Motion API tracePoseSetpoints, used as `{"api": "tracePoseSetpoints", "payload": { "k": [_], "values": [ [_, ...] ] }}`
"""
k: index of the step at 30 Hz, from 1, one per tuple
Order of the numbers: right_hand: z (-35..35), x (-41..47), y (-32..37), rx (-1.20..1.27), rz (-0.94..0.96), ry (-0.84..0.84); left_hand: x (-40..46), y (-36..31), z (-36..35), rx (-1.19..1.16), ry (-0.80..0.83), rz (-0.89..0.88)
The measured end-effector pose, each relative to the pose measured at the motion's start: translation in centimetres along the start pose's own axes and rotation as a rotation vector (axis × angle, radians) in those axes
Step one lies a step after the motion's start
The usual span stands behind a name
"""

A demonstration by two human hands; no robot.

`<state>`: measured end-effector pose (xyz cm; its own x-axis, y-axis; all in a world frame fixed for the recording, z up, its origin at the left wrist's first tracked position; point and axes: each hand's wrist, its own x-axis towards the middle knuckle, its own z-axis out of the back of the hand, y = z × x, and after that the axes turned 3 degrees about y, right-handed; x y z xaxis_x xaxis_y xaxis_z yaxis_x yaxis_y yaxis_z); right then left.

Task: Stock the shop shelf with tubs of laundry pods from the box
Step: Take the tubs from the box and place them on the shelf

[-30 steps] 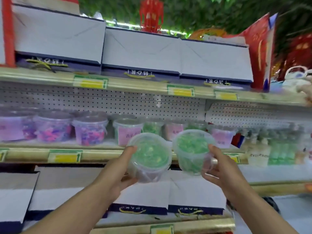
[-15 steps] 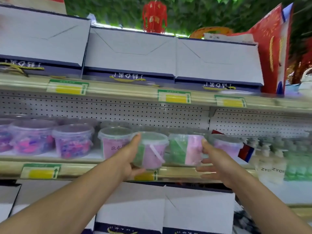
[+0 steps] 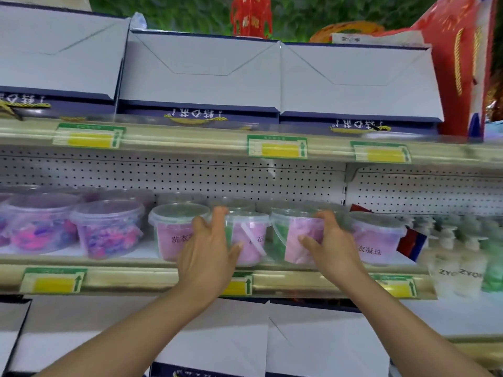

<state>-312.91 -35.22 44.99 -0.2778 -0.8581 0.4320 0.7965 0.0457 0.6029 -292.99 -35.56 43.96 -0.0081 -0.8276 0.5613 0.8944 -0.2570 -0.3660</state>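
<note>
Hands are gripping one tub each at the front edge of the middle shelf: the left hand is curling round a pink-labelled tub, the right hand round its neighbour tub. Both tubs are sitting in the front row between other pod tubs.

Two tubs stand side by side on the middle shelf, between neighbouring tubs. Bottles stand far right. Boxes sit on the shelf above.
</note>
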Motion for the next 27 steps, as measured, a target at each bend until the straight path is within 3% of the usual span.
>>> {"api": "tracePoseSetpoints", "payload": {
  "k": [12,16,18,22,24,27],
  "values": [
    [-1.1,0.9,-0.8,-0.216,-0.047,-0.028,3.1,0.7,-1.7,0.228,0.024,-0.082],
    [-1.0,0.2,-0.9,-0.452,-0.025,0.019,2.3,0.6,-1.2,0.303,0.043,-0.106],
    [-1.0,-1.0,-0.5,-0.557,0.049,-0.036,1.3,0.6,-0.6,0.272,0.033,-0.154],
    [-1.6,-4.5,-0.5,-0.513,0.389,-0.250,-1.6,1.1,0.5,0.142,0.019,-0.399],
    [-2.6,-7.1,-0.6,-0.461,0.477,-0.242,-3.6,1.7,0.7,0.070,0.083,-0.440],
    [-5.5,-11.3,-1.9,-0.419,0.480,-0.101,-6.9,3.4,-0.6,0.019,0.278,-0.393]
  ]
}}
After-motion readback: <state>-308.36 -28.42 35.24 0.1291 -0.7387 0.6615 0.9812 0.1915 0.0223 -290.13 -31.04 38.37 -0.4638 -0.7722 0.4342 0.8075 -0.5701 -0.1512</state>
